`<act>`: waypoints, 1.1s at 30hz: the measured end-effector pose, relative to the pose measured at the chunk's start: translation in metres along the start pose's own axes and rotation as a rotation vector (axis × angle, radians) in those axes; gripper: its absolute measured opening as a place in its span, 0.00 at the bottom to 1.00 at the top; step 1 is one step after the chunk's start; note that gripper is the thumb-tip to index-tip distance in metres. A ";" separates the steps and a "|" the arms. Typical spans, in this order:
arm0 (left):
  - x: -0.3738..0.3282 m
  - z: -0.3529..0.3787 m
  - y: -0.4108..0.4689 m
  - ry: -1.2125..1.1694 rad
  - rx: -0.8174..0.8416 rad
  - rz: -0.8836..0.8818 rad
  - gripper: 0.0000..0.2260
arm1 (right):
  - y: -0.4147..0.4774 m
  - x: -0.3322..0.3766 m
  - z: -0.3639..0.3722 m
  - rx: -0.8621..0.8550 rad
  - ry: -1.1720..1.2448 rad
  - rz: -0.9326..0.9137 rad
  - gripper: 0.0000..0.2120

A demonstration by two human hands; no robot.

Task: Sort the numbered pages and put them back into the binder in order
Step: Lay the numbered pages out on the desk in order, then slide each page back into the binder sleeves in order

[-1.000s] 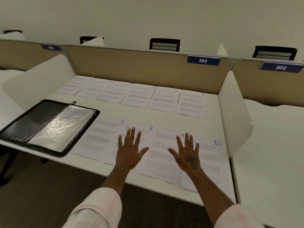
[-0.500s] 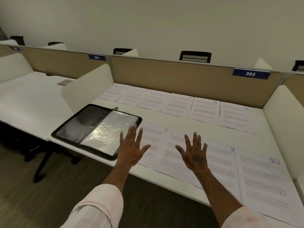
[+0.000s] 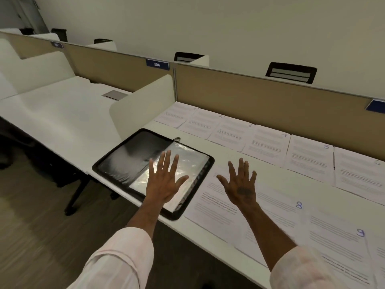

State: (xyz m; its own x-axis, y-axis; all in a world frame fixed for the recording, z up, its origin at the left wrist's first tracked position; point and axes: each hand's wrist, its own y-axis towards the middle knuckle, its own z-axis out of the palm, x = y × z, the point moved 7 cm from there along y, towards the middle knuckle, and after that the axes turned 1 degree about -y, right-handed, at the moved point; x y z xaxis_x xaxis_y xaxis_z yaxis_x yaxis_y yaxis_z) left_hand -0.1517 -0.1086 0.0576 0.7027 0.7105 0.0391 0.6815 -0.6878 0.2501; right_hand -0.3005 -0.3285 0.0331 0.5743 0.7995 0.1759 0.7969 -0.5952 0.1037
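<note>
1. Binder (image 3: pixel 129 159) lies open and flat at the near edge of the desk (image 3: pixel 62 113). Its left half is black, and a shiny clear sleeve (image 3: pixel 187 159) is on its right half.
2. Your left hand (image 3: pixel 164 184) is over the binder's right half, palm down. The fingers are straight, spread wide and hold nothing. You cannot tell whether it touches the sleeve.
3. Your right hand (image 3: pixel 241 184) is just right of the binder, above the nearest page (image 3: pixel 212 207). Its fingers are also straight, wide and empty.
4. That page lies just beside the binder's right edge, and your hand hides its number.
5. Farther right of the binder in the same near row lie page 8 (image 3: pixel 279 207) and then page 9 (image 3: pixel 337 236), with their edges overlapping.
6. Beyond the binder and to its right, six pages lie side by side along the partition (image 3: pixel 250 94). Page 1 (image 3: pixel 177 114) is nearest the binder and page 6 (image 3: pixel 360 176) is farthest.
7. A white divider (image 3: pixel 141 105) stands just behind the binder.
</note>
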 end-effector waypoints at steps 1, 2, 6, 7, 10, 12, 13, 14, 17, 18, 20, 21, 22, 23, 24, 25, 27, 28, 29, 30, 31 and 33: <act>0.010 0.002 0.009 0.005 -0.001 -0.012 0.38 | 0.013 0.009 0.005 0.012 0.008 -0.013 0.43; 0.021 0.002 0.017 0.013 -0.006 -0.028 0.38 | 0.026 0.019 0.009 0.025 0.009 -0.029 0.43; 0.063 0.003 0.046 0.008 -0.021 -0.088 0.38 | 0.072 0.055 0.020 0.032 0.018 -0.087 0.42; 0.072 0.004 0.052 0.002 -0.017 -0.093 0.38 | 0.080 0.064 0.021 0.021 0.018 -0.100 0.42; 0.100 0.008 0.070 0.008 -0.041 -0.108 0.39 | 0.105 0.090 0.026 -0.004 0.013 -0.123 0.42; 0.121 0.014 0.083 -0.004 -0.037 -0.100 0.39 | 0.122 0.108 0.028 0.008 0.032 -0.113 0.43; 0.131 0.017 0.088 -0.004 -0.037 -0.092 0.39 | 0.129 0.118 0.029 0.002 0.029 -0.108 0.43; 0.142 0.022 0.092 -0.004 -0.039 -0.084 0.39 | 0.135 0.128 0.031 0.003 0.021 -0.100 0.42; 0.177 0.031 0.109 -0.042 -0.026 -0.061 0.39 | 0.153 0.155 0.041 0.018 0.007 -0.064 0.42; 0.189 0.034 0.115 -0.048 -0.016 -0.047 0.40 | 0.158 0.165 0.044 0.009 0.006 -0.050 0.42; 0.215 0.041 0.130 -0.054 -0.004 -0.011 0.40 | 0.168 0.186 0.051 -0.007 0.004 -0.014 0.42; 0.228 0.044 0.138 -0.058 0.002 0.002 0.40 | 0.172 0.196 0.055 -0.012 0.000 0.002 0.42; 0.242 0.047 0.146 -0.059 0.015 0.008 0.40 | 0.174 0.207 0.058 -0.021 -0.006 0.015 0.41; 0.255 0.049 0.152 -0.060 0.022 0.013 0.39 | 0.177 0.216 0.061 -0.038 -0.012 0.020 0.41; 0.267 0.051 0.158 -0.063 0.026 0.026 0.39 | 0.180 0.225 0.063 -0.050 -0.022 0.029 0.40; 0.277 0.052 0.163 -0.063 0.026 0.049 0.39 | 0.184 0.231 0.065 -0.052 -0.033 0.050 0.39; 0.296 0.053 0.176 -0.066 0.014 0.098 0.38 | 0.191 0.240 0.066 -0.049 -0.051 0.117 0.38; 0.304 0.054 0.185 -0.070 0.010 0.114 0.39 | 0.195 0.245 0.065 -0.054 -0.056 0.142 0.37; 0.311 0.056 0.195 -0.074 0.011 0.131 0.38 | 0.199 0.249 0.064 -0.057 -0.061 0.161 0.37; 0.315 0.058 0.205 -0.077 0.011 0.151 0.38 | 0.204 0.253 0.064 -0.054 -0.065 0.179 0.36; 0.317 0.061 0.215 -0.083 0.019 0.172 0.38 | 0.209 0.255 0.065 -0.057 -0.073 0.193 0.36; 0.315 0.070 0.235 -0.112 0.058 0.204 0.39 | 0.221 0.256 0.069 -0.074 -0.095 0.214 0.36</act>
State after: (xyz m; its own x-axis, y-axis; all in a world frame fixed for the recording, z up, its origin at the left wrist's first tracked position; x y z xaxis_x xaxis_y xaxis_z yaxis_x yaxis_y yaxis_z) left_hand 0.2440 -0.0568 0.0609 0.8433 0.5368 -0.0250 0.5310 -0.8253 0.1923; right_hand 0.0350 -0.2499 0.0335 0.7465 0.6563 0.1093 0.6411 -0.7535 0.1459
